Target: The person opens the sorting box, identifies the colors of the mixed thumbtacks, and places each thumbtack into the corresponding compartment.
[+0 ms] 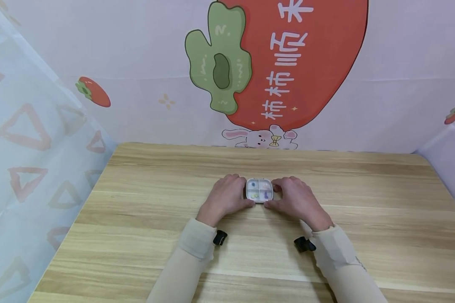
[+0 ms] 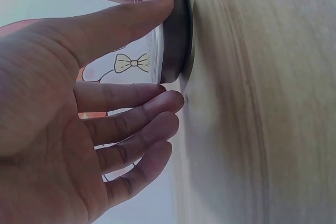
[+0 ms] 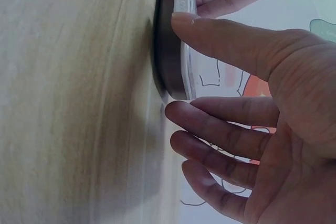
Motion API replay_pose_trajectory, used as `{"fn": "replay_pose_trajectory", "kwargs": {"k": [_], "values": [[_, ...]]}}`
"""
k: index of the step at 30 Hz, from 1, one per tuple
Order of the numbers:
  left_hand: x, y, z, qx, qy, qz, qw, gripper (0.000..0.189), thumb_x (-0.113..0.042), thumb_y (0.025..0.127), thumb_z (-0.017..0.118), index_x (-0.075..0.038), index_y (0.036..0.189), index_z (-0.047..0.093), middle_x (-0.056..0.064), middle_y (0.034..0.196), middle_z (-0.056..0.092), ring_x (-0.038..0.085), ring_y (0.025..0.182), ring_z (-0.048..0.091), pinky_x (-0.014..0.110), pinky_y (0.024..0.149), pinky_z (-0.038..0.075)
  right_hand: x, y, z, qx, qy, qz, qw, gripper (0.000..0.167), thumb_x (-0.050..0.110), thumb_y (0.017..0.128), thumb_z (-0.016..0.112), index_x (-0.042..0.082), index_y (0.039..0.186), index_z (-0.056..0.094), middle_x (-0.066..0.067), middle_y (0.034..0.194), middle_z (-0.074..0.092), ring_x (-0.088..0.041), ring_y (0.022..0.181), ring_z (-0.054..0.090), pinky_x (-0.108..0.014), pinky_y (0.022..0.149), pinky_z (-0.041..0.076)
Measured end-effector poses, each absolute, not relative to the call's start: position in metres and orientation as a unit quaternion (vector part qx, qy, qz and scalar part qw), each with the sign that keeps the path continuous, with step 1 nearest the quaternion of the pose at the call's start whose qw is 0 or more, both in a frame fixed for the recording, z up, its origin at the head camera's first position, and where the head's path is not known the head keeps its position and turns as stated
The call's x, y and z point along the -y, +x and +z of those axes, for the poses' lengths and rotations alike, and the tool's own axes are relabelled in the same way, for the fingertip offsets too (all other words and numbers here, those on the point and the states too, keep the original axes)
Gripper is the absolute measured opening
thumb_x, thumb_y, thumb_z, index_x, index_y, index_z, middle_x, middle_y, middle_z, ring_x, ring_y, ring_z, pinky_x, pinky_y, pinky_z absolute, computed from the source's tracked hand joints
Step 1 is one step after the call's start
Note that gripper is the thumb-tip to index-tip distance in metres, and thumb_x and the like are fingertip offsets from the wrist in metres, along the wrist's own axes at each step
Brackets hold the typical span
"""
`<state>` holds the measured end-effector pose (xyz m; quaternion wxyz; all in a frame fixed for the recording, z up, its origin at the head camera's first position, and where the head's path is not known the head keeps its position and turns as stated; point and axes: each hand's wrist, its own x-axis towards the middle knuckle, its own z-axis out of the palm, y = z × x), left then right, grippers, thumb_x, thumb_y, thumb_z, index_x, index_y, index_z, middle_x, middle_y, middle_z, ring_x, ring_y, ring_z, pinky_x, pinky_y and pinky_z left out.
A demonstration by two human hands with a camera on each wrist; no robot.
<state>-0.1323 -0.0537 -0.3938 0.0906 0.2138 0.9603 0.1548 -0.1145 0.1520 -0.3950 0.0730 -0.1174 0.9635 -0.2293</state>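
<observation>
A small pill box (image 1: pixel 259 200) with a clear lid sits on the wooden table between both hands. Dividers split it into several compartments holding small coloured pieces, too small to identify. At its left end my left hand (image 1: pixel 227 195) holds it, thumb on the front edge and index finger at the side. My right hand (image 1: pixel 295 200) grips the opposite end the same way. In the left wrist view the dark base of the box (image 2: pixel 176 35) shows below the lid, and my left hand's other fingers lie loosely bent. The right wrist view shows the dark base (image 3: pixel 169 45) too.
The wooden table (image 1: pixel 144 261) stretches out around the hands. Behind it hangs a printed cloth (image 1: pixel 144 50) with a large red fruit and a rabbit. Another patterned cloth (image 1: pixel 30 168) stands along the left side. Black straps with mounts (image 1: pixel 220 237) are on the wrists.
</observation>
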Motion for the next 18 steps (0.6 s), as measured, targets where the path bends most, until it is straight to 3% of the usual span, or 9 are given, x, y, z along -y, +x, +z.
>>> {"fn": "replay_pose_trajectory", "kwargs": {"k": [9,18], "values": [[0.0529,-0.1336,-0.397,-0.964,0.207,0.149,0.076,0.046,-0.041,0.081,0.086,-0.006,0.107,0.07,0.003,0.089,0.06,0.02,0.083,0.054,0.039,0.077,0.05,-0.1501,-0.1149,-0.3995,-0.964,-0.118,-0.234,0.055,0.038,0.031,0.079,0.089,0.006,0.101,0.071,-0.002,0.079,0.059,-0.022,0.076,0.05,-0.037,0.068,0.04],[0.0516,-0.1324,-0.3976,-0.966,0.196,0.152,0.073,0.048,-0.041,0.081,0.086,-0.005,0.109,0.07,0.005,0.094,0.063,0.023,0.089,0.057,0.043,0.083,0.05,-0.1496,-0.1142,-0.4005,-0.962,-0.116,-0.24,0.051,0.045,0.029,0.081,0.088,0.003,0.114,0.072,-0.003,0.089,0.065,-0.021,0.081,0.056,-0.04,0.073,0.046]]}}
